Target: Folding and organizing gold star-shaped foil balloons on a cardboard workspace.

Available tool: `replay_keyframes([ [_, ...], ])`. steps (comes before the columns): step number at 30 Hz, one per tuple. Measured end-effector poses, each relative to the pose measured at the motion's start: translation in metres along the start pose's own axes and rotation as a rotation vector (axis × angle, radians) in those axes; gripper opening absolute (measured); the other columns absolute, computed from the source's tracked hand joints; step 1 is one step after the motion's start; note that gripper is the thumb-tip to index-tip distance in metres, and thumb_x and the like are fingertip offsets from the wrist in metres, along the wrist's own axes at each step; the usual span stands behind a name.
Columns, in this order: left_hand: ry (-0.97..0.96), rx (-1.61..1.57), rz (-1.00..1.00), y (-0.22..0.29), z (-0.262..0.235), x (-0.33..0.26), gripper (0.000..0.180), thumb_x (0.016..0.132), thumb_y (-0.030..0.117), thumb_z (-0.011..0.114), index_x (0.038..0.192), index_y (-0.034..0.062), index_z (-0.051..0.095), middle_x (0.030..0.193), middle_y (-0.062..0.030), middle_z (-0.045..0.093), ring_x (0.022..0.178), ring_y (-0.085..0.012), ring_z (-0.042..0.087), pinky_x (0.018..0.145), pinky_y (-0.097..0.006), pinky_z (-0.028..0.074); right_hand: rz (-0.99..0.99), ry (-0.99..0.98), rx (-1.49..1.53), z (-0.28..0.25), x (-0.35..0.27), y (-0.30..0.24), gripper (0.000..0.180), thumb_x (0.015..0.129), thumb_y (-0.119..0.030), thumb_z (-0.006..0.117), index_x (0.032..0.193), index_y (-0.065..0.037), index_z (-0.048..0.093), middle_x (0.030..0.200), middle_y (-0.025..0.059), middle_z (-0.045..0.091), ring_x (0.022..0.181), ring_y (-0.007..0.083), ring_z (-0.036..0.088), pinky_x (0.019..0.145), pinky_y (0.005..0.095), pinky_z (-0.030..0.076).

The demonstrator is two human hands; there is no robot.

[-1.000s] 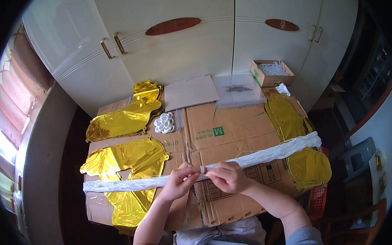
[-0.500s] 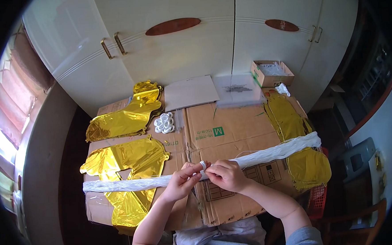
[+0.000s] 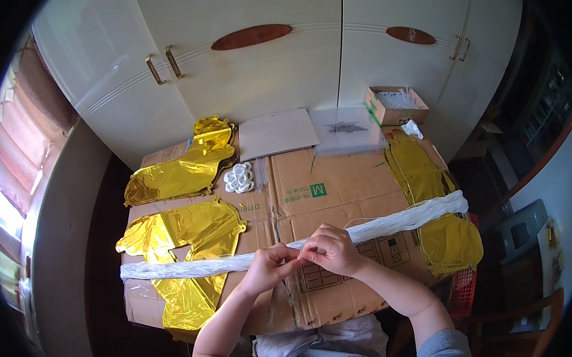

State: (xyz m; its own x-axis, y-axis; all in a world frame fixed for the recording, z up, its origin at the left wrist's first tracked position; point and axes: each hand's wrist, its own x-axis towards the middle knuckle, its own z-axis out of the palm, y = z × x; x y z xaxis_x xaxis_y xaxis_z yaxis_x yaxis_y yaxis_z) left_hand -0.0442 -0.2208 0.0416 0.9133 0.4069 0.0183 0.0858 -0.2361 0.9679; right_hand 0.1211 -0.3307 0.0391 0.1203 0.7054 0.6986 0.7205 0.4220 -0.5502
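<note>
Left hand (image 3: 269, 265) and right hand (image 3: 329, 249) both pinch the long white strip (image 3: 392, 222) at lower centre, fingertips touching. Strip spans flattened cardboard (image 3: 338, 182); gold foil balloons (image 3: 185, 232) at left.

Both forearms come up from the lower edge and lean toward each other, so the hands meet in front of the body. The left hand (image 3: 268, 267) has its back turned up, the fingers curled in and pinched together at its right side. The right hand (image 3: 332, 248) sits just beside it, touching at the fingertips, knuckles up and fingers bent into a closed pinch. The right forearm runs down to a grey sleeve.
</note>
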Motion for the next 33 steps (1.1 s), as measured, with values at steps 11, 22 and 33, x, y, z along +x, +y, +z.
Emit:
replay_keyframes([
  [11,-0.053,-0.245,-0.051,-0.008,0.002,0.003,0.019,0.091,0.014,0.061,0.099,-0.0033,0.065,0.087,-0.0035,0.068,0.082,-0.0053,0.059,0.073,-0.02,0.047,-0.065,0.064,-0.193,-0.001,-0.001,-0.006,0.014,0.071,-0.015,0.076,0.079,-0.012,0.065,0.079,-0.0014,0.061,0.081,0.0201,0.053,0.076,0.0312,0.041],
  [22,-0.067,-0.376,-0.018,-0.009,0.0,0.004,0.02,0.092,0.011,0.058,0.101,-0.0054,0.062,0.095,-0.0082,0.067,0.091,-0.0112,0.061,0.083,-0.024,0.048,0.14,-0.043,0.171,0.002,-0.002,-0.001,0.008,0.08,-0.009,0.069,0.087,-0.006,0.065,0.085,0.0051,0.066,0.082,0.0213,0.065,0.073,0.0301,0.051],
  [33,-0.066,-0.463,-0.027,-0.011,-0.004,0.001,0.02,0.093,0.011,0.056,0.106,-0.0042,0.059,0.099,-0.0069,0.064,0.093,-0.011,0.059,0.084,-0.024,0.047,0.585,-0.215,0.901,0.0,-0.007,0.007,0.016,0.086,-0.002,0.062,0.103,0.0,0.062,0.096,0.0053,0.065,0.089,0.0118,0.062,0.081,0.0257,0.051],
])
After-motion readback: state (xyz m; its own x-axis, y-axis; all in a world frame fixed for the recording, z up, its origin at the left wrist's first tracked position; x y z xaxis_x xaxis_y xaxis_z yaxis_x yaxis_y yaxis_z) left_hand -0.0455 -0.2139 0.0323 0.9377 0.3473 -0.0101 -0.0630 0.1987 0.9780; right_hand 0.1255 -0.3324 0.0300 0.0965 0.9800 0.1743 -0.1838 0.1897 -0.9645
